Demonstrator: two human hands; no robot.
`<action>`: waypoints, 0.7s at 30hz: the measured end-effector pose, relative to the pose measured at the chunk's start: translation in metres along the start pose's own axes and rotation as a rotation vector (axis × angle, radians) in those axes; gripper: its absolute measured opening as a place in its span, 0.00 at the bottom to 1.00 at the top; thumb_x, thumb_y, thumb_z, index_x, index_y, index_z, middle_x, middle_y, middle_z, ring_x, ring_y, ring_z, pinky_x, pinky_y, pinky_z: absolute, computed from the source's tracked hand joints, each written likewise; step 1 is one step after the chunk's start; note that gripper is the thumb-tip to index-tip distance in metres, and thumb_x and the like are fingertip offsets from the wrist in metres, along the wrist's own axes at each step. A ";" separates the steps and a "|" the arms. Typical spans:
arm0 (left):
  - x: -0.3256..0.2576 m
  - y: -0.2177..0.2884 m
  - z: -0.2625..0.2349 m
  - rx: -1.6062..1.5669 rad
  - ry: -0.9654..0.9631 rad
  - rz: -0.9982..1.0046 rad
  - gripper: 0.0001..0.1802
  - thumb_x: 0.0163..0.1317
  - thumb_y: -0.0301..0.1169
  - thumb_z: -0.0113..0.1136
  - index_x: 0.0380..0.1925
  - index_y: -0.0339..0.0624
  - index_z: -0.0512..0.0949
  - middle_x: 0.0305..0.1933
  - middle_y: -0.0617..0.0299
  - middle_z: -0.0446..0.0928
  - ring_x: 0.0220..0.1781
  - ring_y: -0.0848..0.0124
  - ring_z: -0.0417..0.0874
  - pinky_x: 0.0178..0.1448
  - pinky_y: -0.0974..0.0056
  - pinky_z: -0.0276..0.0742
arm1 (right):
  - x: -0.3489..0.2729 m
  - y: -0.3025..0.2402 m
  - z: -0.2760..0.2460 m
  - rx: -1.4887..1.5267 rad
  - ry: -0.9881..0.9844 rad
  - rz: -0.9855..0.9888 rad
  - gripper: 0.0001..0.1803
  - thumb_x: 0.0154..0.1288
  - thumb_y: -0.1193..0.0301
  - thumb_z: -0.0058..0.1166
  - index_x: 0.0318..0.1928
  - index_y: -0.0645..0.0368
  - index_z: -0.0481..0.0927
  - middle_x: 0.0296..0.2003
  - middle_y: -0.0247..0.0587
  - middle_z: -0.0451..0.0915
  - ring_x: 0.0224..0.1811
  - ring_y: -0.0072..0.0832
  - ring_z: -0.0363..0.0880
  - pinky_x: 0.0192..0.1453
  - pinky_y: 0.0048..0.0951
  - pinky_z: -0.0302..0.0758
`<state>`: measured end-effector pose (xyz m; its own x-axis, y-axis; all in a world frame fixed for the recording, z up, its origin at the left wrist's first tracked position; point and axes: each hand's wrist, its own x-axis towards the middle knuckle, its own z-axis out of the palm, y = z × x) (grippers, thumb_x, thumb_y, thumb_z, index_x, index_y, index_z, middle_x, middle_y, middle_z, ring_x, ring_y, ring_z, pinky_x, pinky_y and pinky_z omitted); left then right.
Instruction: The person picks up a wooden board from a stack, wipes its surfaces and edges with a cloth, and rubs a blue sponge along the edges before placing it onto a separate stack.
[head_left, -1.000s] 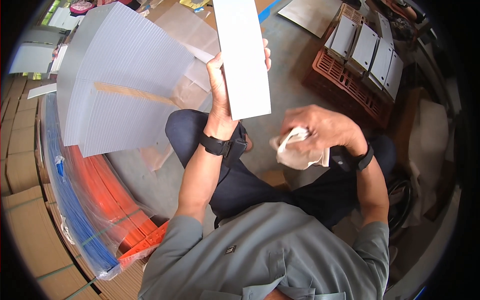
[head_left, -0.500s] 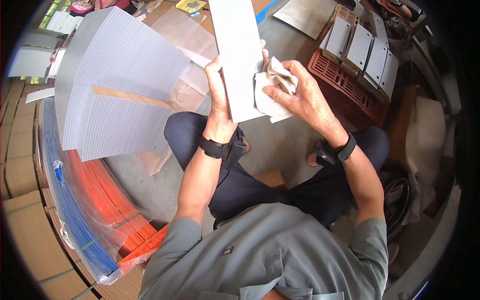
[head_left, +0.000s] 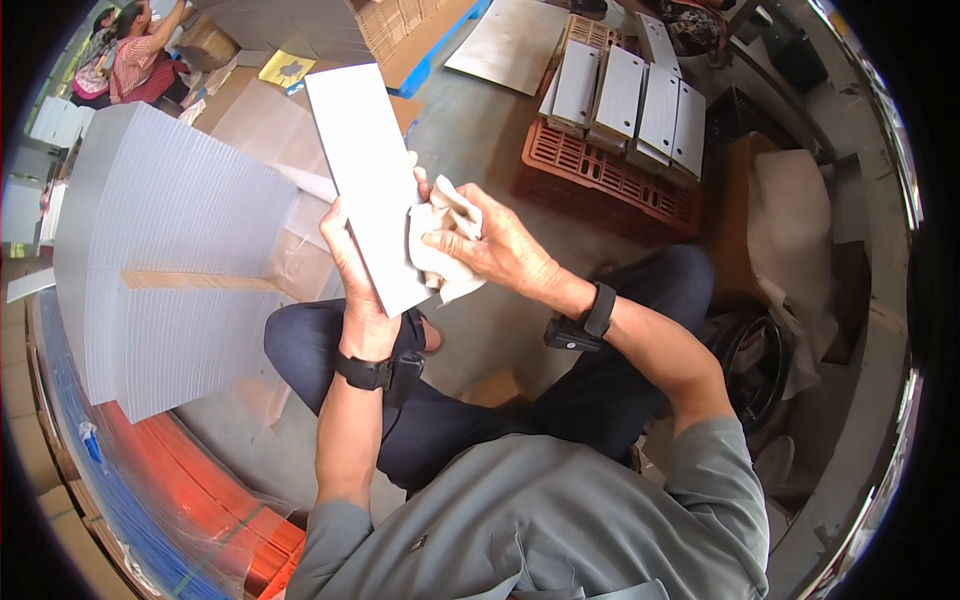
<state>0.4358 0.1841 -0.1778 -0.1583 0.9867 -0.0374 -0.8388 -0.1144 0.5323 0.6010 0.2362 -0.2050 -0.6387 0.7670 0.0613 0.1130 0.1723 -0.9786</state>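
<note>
Board (head_left: pixel 365 180), white, long axis slanting far-left; left hand (head_left: pixel 352 262) gripping it; right hand (head_left: pixel 508 245) gripping cloth (head_left: pixel 445 278) at right edge.

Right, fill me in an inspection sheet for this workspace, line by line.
Surface: grey floor; no worktable seen under the work, which is held in the air above it.
Job's things: white board, tilted; cream cloth against its right edge, near the lower end.
Clutter: stack of pale ridged panels at left; orange strips beside it, under clear plastic.
Grips: left grip holds the board; right grip holds the cloth.
Cables: none certain; a black looped thing at right is unclear.
Surroundings: reddish crate bearing white panels with dark holes; people at upper left.
</note>
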 end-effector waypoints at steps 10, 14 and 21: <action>0.001 0.023 -0.007 -0.090 0.138 0.159 0.34 0.68 0.49 0.49 0.62 0.30 0.70 0.54 0.46 0.78 0.54 0.55 0.79 0.62 0.55 0.76 | -0.015 0.008 0.027 -0.118 -0.249 0.002 0.30 0.65 0.54 0.71 0.53 0.63 0.73 0.40 0.45 0.81 0.45 0.28 0.78 0.51 0.35 0.77; 0.001 0.022 -0.030 -0.077 -0.033 0.077 0.30 0.70 0.50 0.51 0.57 0.34 0.73 0.50 0.53 0.79 0.51 0.63 0.80 0.57 0.59 0.78 | -0.004 -0.014 0.011 -0.186 -0.424 0.229 0.31 0.62 0.53 0.73 0.56 0.59 0.76 0.41 0.39 0.85 0.45 0.26 0.83 0.52 0.33 0.80; -0.038 0.055 -0.054 -0.262 -0.035 0.037 0.33 0.71 0.64 0.50 0.55 0.46 0.73 0.44 0.60 0.75 0.41 0.72 0.76 0.43 0.69 0.76 | 0.013 -0.015 0.007 -0.639 -0.604 0.105 0.27 0.60 0.59 0.72 0.51 0.64 0.78 0.43 0.51 0.82 0.46 0.45 0.82 0.53 0.40 0.78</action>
<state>0.3679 0.1345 -0.1927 -0.1769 0.9842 0.0100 -0.9396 -0.1719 0.2958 0.5861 0.2392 -0.1912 -0.8735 0.3723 -0.3135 0.4819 0.5706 -0.6650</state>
